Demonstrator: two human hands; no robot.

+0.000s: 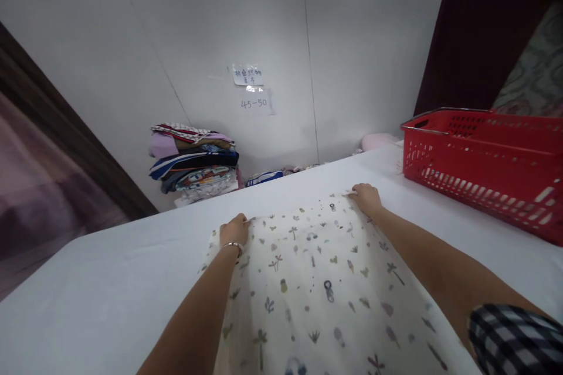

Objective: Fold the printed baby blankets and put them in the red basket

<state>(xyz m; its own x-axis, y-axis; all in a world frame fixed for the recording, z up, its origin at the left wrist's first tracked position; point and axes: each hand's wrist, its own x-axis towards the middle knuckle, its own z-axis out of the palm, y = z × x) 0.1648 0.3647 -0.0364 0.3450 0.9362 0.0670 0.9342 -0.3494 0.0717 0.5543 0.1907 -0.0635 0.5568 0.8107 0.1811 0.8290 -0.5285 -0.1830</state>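
A cream cloth (314, 281) printed with small palm trees, pineapples and leaves stretches from the middle of the white table toward me, its near end running out of view. My left hand (235, 231) wears a bracelet and pinches the cloth's far edge toward the left. Farther right, my right hand (368, 198) grips the same edge near its corner. Between the two hands the far edge is drawn fairly straight. Some of the cloth hangs past my left hand on its outer side. Fingertips on both hands are partly hidden.
Folded fabrics (193, 158) are stacked beyond the table's far left edge. A red plastic basket (479, 170) with a metal handle stands on the table (109, 281) at right. Paper notes (254, 102) are fixed to the wall behind. A pink curtain (48, 187) hangs at far left.
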